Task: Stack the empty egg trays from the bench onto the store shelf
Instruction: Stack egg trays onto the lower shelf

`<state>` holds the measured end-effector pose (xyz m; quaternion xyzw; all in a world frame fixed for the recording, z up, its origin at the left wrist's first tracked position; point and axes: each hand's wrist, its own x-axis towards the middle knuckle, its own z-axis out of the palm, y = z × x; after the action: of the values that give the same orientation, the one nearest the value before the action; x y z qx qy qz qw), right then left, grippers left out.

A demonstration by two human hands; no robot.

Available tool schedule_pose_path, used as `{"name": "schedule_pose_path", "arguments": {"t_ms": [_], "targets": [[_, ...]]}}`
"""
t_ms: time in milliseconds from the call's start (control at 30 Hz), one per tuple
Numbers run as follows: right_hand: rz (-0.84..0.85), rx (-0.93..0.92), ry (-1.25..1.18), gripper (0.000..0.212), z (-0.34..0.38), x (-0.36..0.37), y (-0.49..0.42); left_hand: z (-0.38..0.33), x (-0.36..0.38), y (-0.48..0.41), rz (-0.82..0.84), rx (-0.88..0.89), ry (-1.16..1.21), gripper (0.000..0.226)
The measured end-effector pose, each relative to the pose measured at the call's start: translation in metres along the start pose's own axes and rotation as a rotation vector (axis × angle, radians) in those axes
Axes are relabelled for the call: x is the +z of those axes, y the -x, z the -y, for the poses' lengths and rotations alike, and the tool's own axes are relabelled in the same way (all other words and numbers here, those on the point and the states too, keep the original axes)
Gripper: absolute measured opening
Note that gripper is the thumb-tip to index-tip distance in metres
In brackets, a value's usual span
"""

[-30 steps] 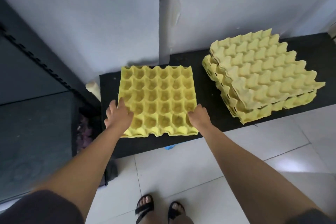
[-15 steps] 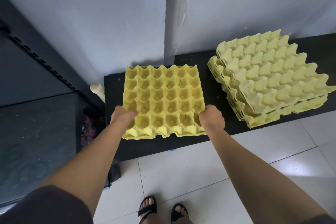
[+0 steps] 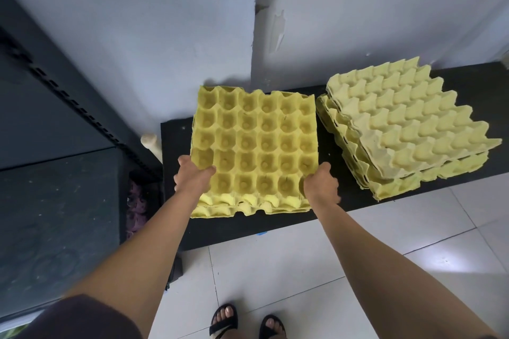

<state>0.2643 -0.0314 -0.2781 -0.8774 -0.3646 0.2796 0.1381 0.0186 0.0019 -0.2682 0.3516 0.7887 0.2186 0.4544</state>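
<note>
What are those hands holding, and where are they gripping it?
The cup-side-up yellow egg tray: the left hand grips its left edge and the right hand its right edge, both near the front corners.

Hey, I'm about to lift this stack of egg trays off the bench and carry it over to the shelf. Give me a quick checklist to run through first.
1. The left hand grips the tray stack at its near left corner: ok.
2. The right hand grips the near right corner: ok.
3. Stack empty: ok on top; the layers below, cannot tell.
4. Stack squared up: not ok, its bottom layers jut out at the near edge.
5. Gap to the second pile on the right: cannot tell, the edges look very close.
6. Room on the shelf at left: cannot tell, only part of it shows.
</note>
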Motion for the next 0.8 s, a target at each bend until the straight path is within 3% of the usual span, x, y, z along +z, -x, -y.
{"name": "schedule_pose_path", "arguments": {"t_ms": [167,333,667,800], "targets": [[0.004,-0.04,-0.077,0.015,-0.001,-0.004,0.0,-0.004,-0.002,0.0,0.055,0.053,0.031,0.055],[-0.092,-0.121,-0.151,0.005,0.015,-0.031,0.013,-0.022,-0.013,0.025,-0.024,0.082,-0.022,0.064],[-0.217,-0.291,-0.203,0.03,0.06,-0.152,0.082,-0.097,-0.085,0.119,-0.017,0.271,-0.075,0.048],[-0.27,-0.362,-0.317,0.033,0.076,-0.204,0.119,-0.133,-0.119,0.167,-0.032,0.428,-0.182,0.062]]}}
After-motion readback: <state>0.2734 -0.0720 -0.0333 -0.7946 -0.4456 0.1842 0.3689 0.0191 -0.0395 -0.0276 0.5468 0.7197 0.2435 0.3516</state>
